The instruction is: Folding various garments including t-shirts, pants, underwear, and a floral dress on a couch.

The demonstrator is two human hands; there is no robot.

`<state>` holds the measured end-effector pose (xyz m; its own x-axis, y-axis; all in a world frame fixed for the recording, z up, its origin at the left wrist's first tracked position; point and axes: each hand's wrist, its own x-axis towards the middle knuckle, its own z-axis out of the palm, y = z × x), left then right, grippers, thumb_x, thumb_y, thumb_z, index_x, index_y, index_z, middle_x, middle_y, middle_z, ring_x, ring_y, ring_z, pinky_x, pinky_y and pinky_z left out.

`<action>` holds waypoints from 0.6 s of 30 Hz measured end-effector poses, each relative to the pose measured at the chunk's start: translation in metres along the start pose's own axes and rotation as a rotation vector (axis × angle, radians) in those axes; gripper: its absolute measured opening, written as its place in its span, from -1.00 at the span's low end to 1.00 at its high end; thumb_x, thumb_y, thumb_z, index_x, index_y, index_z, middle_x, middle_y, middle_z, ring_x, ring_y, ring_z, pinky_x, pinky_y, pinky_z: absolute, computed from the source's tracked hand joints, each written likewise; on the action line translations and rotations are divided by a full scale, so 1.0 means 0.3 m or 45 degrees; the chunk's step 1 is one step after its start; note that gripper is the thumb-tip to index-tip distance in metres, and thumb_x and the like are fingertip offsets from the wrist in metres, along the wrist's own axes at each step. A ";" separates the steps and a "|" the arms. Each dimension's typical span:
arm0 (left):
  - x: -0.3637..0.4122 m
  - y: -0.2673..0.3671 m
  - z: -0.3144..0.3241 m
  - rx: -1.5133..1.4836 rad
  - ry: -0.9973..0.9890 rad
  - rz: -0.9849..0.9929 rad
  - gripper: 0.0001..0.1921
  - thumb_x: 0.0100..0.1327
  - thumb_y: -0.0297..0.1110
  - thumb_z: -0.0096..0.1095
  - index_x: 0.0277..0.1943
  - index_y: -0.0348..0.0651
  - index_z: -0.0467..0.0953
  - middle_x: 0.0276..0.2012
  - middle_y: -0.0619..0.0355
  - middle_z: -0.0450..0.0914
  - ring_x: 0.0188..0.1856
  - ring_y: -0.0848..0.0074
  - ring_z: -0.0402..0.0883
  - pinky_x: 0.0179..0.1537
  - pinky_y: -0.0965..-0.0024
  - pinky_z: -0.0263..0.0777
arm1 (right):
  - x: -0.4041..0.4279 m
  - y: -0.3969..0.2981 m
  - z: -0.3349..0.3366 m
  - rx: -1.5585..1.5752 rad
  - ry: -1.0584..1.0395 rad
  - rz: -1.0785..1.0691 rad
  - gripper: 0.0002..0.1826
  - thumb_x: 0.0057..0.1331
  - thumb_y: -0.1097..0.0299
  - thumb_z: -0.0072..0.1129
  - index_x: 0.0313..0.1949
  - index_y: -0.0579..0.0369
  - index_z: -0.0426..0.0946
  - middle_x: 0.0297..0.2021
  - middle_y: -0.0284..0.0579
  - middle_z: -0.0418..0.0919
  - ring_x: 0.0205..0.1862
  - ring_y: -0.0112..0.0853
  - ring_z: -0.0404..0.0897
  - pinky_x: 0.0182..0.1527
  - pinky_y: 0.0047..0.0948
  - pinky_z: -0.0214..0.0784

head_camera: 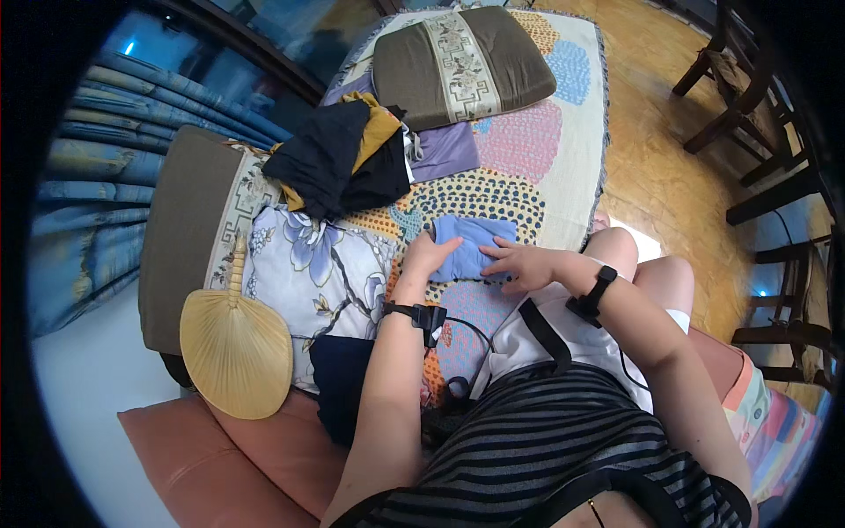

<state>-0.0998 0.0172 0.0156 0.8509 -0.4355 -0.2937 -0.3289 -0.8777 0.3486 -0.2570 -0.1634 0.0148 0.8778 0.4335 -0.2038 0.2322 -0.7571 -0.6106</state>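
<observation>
A folded light-blue cloth garment [470, 254] lies on a patterned woven throw [505, 191] in front of me. My left hand [426, 254] grips its left edge, with the thumb on top and the other fingers partly hidden. On the right side of the cloth rests my right hand [528, 264], its fingers spread and touching the fabric without grasping it. Beyond the left hand is a loose heap of black clothes [323, 158] with a mustard-yellow garment [379, 129]. A folded purple cloth [445, 152] lies beside that heap.
A brown cushion [409, 72] sits at the far end, another brown cushion [181, 231] at the left. A palm-leaf fan [237, 350] leans near a floral pillow [310, 264]. Dark navy cloth [340, 369] lies by my left forearm. Wooden chairs [746, 105] stand on the right.
</observation>
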 end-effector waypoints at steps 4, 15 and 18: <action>-0.040 0.007 0.017 -0.583 -0.326 0.040 -0.50 -0.03 -0.13 0.35 -0.13 -0.39 0.50 -0.20 -0.09 0.59 -0.19 0.22 0.59 -0.16 0.32 0.44 | -0.104 0.062 -0.037 0.574 0.151 0.061 -0.53 0.20 0.23 0.12 0.12 -0.06 0.37 0.22 -0.03 0.21 0.26 -0.10 0.15 0.21 -0.22 0.07; 0.041 0.053 -0.402 -2.017 -0.236 0.050 -0.51 0.10 -0.45 0.24 0.10 -0.30 0.29 -0.04 0.02 0.48 -0.04 0.29 0.52 0.01 0.24 0.42 | -0.234 0.123 -0.061 1.852 0.853 0.498 -0.79 0.26 0.39 0.04 -0.10 -0.04 0.47 -0.20 -0.48 0.50 -0.16 -0.67 0.46 -0.17 -0.66 0.24; 0.191 0.011 -0.640 -2.122 0.079 0.329 -0.52 0.14 -0.37 0.22 0.09 -0.39 0.29 -0.02 -0.01 0.49 -0.01 0.29 0.51 0.04 0.26 0.40 | -0.204 0.133 -0.052 1.871 0.819 0.471 -0.80 0.26 0.40 0.03 -0.10 0.00 0.47 -0.21 -0.46 0.50 -0.21 -0.69 0.46 -0.18 -0.66 0.24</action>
<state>0.0266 0.0278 0.1707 0.8747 -0.4804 -0.0639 0.2732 0.3798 0.8838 -0.2949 -0.2276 0.0149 0.8979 -0.2002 -0.3921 -0.2593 0.4793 -0.8385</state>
